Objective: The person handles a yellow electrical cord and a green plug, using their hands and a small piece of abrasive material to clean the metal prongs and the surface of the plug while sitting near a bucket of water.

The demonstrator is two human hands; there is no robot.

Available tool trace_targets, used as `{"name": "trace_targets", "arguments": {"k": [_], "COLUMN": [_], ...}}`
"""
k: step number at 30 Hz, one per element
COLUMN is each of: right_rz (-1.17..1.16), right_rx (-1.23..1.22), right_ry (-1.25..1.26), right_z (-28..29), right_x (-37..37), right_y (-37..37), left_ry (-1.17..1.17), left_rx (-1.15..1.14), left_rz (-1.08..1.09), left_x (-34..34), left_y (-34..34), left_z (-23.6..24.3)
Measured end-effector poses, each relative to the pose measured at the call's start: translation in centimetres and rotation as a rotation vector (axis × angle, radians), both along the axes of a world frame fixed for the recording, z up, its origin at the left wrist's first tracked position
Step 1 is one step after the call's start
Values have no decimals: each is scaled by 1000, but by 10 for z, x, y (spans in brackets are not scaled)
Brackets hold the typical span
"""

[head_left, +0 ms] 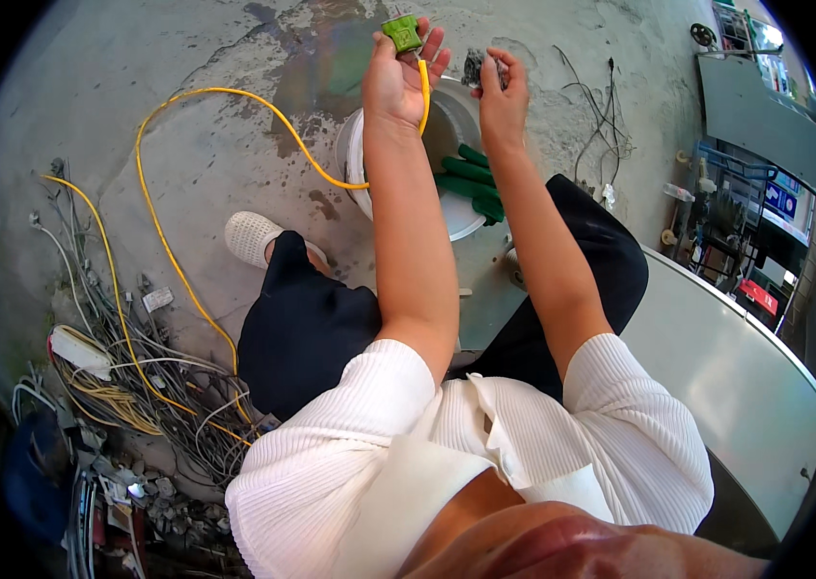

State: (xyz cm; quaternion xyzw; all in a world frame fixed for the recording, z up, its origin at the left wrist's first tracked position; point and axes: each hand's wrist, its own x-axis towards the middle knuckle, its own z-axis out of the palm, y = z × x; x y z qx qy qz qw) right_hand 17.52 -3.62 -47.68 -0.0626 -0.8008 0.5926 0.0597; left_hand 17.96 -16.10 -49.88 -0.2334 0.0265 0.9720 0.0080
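My left hand (pixel 400 82), palm up, holds a green plug (pixel 401 33) with a yellow cable (pixel 254 96) running from it down across the bucket and over the floor. To its right, my right hand (pixel 503 92) is closed on a grey, crumpled wad (pixel 475 68), perhaps a scrubbing pad. Both hands are raised over a round white bucket (pixel 464 226), partly hidden by my arms, with dark green gloves or cloth (pixel 466 179) in it and over its rim.
A tangle of cables (pixel 176 396) with a white power strip (pixel 80 352) lies at left on the concrete floor (pixel 109 87). Loose wires (pixel 606 125) lie at upper right. A pale metal panel (pixel 717 357) is beside my right leg, with cluttered shelving (pixel 731 217) beyond it.
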Motion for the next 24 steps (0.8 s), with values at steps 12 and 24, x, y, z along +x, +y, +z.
{"name": "trace_targets", "arguments": {"k": [12,24], "right_rz": [723,132], "right_rx": [1295,-74], "right_ry": [-486,10], "right_z": [-242,11], "right_x": [51,4], "right_y": [54,-21], "left_ry": [-79,-41], "left_rx": [62,-54], "left_rz": [-51,74], "left_x": [3,-20], "left_y": [-8,25], "left_z": [-7,-19]}}
